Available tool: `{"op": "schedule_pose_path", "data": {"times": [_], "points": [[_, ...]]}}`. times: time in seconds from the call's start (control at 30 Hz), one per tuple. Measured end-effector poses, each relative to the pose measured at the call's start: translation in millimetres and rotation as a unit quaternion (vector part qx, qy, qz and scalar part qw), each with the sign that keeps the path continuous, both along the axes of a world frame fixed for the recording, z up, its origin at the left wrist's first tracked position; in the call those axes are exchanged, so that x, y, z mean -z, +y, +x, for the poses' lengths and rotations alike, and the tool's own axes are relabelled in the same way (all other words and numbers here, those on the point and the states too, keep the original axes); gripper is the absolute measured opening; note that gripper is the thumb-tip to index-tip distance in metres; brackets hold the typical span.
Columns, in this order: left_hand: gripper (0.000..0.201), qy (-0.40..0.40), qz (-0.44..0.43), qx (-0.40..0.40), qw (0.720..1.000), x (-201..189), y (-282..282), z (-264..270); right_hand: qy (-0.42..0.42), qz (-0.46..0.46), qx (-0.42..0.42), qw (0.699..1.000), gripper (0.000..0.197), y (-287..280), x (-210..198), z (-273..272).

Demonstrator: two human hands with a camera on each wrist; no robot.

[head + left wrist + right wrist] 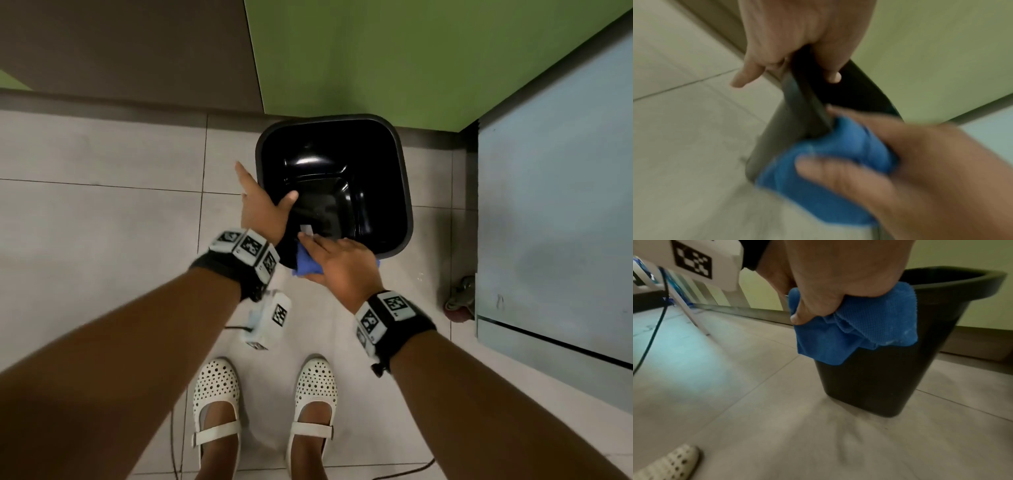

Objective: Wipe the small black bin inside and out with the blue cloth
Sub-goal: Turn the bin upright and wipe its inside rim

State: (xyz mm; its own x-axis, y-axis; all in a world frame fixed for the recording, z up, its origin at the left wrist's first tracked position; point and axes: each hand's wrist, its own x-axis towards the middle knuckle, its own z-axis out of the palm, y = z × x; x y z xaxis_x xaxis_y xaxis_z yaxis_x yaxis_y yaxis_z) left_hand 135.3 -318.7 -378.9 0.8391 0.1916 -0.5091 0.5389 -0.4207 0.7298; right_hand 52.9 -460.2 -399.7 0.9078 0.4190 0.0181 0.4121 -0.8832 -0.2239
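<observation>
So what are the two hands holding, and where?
The left hand grips the black bin by its near-left rim, thumb inside. The right hand holds the bunched blue cloth against the bin's near outer wall, just under the rim.

I log pale floor tiles (102, 212), a green wall (376, 58), white perforated shoes (215, 401), one black cable (655, 331).

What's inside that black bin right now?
The black bin looks empty: glossy walls and bare floor. The left hand and right hand with the blue cloth cover its near edge.
</observation>
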Motion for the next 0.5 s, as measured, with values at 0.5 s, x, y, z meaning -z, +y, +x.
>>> {"op": "schedule_pose_path", "data": {"times": [0.5], "points": [[0.073,-0.016,0.074,0.057,0.996,9.8,14.6,-18.9,-0.015,-0.020,0.043,0.999,0.038,-31.4,-10.0,-6.7]]}}
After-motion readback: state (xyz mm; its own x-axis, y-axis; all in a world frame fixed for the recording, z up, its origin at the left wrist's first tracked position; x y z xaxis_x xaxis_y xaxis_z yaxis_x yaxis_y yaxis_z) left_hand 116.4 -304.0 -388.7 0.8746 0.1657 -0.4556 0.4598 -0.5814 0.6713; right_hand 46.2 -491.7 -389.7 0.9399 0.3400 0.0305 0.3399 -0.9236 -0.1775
